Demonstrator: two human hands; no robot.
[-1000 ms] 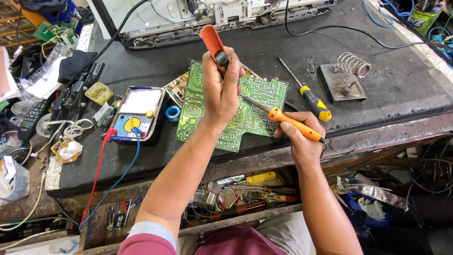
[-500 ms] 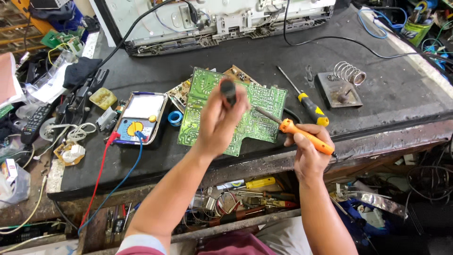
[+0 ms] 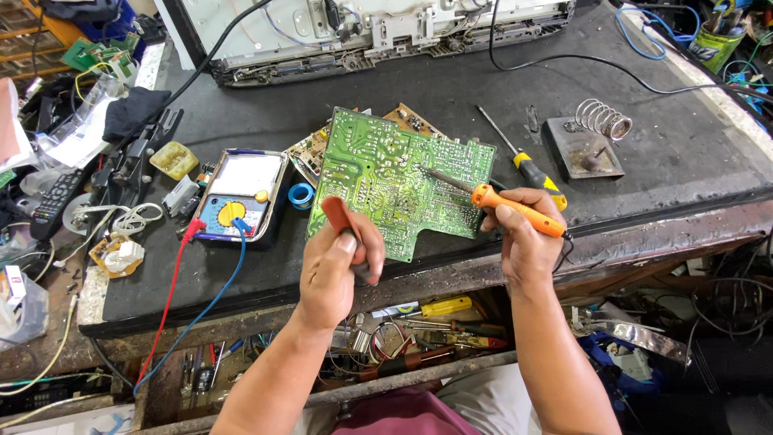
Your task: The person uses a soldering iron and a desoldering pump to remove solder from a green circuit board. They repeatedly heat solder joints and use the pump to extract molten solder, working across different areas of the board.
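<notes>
The green circuit board (image 3: 398, 181) lies solder side up near the front edge of the black bench top (image 3: 451, 89), partly overlapping a smaller brown board (image 3: 411, 119) behind it. The right hand (image 3: 523, 242) is closed around the orange handle of a soldering iron (image 3: 515, 209), its tip resting on or just above the board's middle; contact cannot be confirmed. The left hand (image 3: 334, 270) is closed around a red-handled tool (image 3: 342, 221), held above the front edge, clear of the board. A multimeter (image 3: 239, 193) with red and blue leads sits toward the left side, a roll of blue tape (image 3: 301, 195) between it and the board. A yellow-handled screwdriver (image 3: 523, 161) lies just right of the board, with a coiled iron stand (image 3: 592, 137) beyond it toward the right edge. Judgement: the board is light, stiff and thin, with fragile joints and sharp pin ends; it is best held by its bare edges or corners, kept flat, away from the hot tip.
</notes>
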